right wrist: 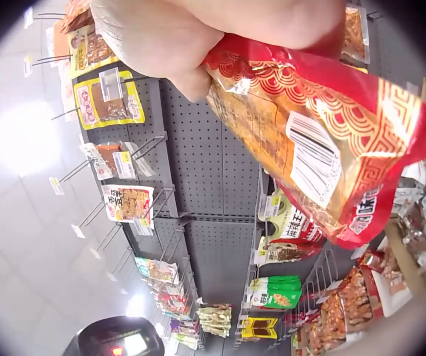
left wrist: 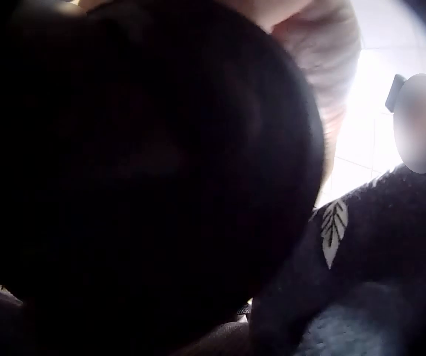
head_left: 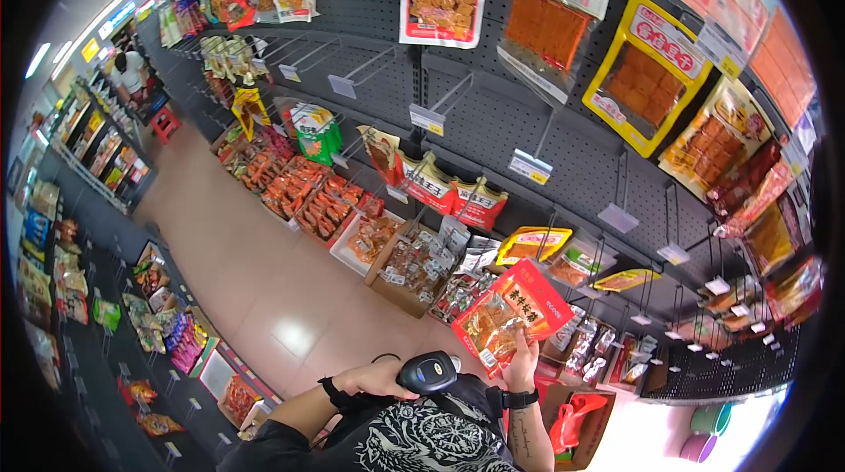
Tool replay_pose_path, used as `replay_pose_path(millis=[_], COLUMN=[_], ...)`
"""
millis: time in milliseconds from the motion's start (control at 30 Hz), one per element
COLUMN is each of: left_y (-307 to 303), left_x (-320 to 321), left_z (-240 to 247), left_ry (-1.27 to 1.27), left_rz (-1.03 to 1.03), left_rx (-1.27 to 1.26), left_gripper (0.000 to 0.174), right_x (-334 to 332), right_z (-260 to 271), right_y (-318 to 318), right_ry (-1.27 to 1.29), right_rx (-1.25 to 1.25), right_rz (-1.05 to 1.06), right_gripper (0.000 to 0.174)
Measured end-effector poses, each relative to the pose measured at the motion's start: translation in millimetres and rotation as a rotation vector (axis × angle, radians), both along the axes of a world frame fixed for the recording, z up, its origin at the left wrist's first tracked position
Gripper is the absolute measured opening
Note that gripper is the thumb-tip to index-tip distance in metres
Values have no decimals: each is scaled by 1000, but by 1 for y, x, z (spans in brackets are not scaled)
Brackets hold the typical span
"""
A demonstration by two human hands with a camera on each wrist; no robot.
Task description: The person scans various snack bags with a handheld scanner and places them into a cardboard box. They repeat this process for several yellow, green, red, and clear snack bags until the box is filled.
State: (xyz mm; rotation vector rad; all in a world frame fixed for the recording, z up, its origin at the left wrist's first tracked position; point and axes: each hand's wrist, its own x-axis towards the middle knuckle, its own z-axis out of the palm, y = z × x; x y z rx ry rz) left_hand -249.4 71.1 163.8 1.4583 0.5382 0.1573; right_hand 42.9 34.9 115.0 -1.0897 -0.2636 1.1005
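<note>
In the head view my left hand [head_left: 374, 378] grips a black handheld scanner [head_left: 428, 373] in front of the printed shirt. My right hand [head_left: 521, 360] pinches the lower right edge of a red and gold snack packet [head_left: 510, 315], held up before the shelves. The right wrist view shows the packet [right wrist: 309, 141] from its barcode side, with the right hand's fingers [right wrist: 198, 44] on its upper left edge. Low in that view the scanner [right wrist: 115, 338] shows a small lit display, apart from the packet. A large dark shape fills most of the left wrist view beside the left hand [left wrist: 317, 52].
A pegboard rack [head_left: 563, 120] with hooks and hanging packets curves across the top and right. Below it stand boxes of small packets [head_left: 414, 265]. Another shelf [head_left: 97, 296] lines the left side of the tiled aisle [head_left: 229, 270]. A red stool [head_left: 165, 124] and a person stand farther back.
</note>
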Motion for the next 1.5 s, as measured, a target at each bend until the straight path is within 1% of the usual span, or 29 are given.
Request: replay_pose_path(millis=[67,200,267,333,400,467,533,600,667,700,733,800,833,900,933,967,1000,1033,1067,1100,1133,1167,1200,1267,1333,1367,1400,1467,1500], left_y=[-3,-5,-7,-2,2,11,27,44,65,74,88,106,118,141,151,161,169,174,183,193,198,203,200,195,203,203,204,211,214], left_x=[3,7,6,5,2,-5,-14,-28,-45,-54,-69,-78,-85,-86,-86,-87,-88,-87,-95,-102,-108,-118,-117,-122,-128,-130,-130,-130,-131], left_z=[-1,-5,1,15,18,12,14,18,18,17,11,27,24,13,8,-6,-16,4,7,10,4,-38,-9,-18,-35,-29,-7,-6,-8], left_ry=[104,162,151,143,158,153,54,-27,55,20,126,-9,-8,-130,-168,-176,-185,-330,-433,-514,-705,-698,-710,-709,-625,-630,-633,-703,-779], left_rz=[46,52,68,90,135,120,84,68,75,124,72,313,374,507,578,626,674,759,668,580,480,453,404,444,409,446,484,587,647], left_rx=[-111,-128,24,-9,-203,-165,-67,20,-134,-159,-108,197,254,261,214,183,151,133,-35,-209,-656,-643,-744,-888,-928,-884,-839,-876,-800], left_gripper=[30,30,31,33,31,31,29,27,28,27,33,43,54,53,50,45,41,28,35,43,51,62,67,66,62,59,56,57,55], right_x=[3,12,14,8,3,-5,-14,-26,-44,-56,-70,-102,-121,-160,-176,-195,-206,-215,-220,-221,-223,-231,-237,-243,-236,-237,-240,-235,-235], right_z=[0,-13,-14,-1,1,5,-6,-6,-5,0,8,36,38,59,77,82,59,88,117,107,97,102,107,102,88,92,105,98,100], right_y=[7,22,26,37,43,48,47,54,66,72,79,96,104,117,121,124,127,138,149,152,153,153,155,149,153,153,154,153,154], right_ry=[3,82,107,177,184,194,-136,-113,-105,-144,-96,1,-5,-33,-158,-139,-260,-683,-1113,-1263,-1409,-1414,-1283,-1179,-403,-483,-442,-544,-538], right_rx=[9,-34,-50,22,28,48,71,34,15,23,1,-42,-65,-87,-182,-42,218,311,391,323,247,40,-17,-105,-98,-146,-170,-94,-74], right_rz=[32,90,133,145,149,153,175,162,144,120,89,20,13,91,238,329,463,500,525,462,397,207,151,246,405,331,242,118,82], right_gripper=[23,27,28,29,29,29,28,27,27,26,26,26,25,25,30,37,45,45,47,51,56,64,69,60,51,34,24,23,24])
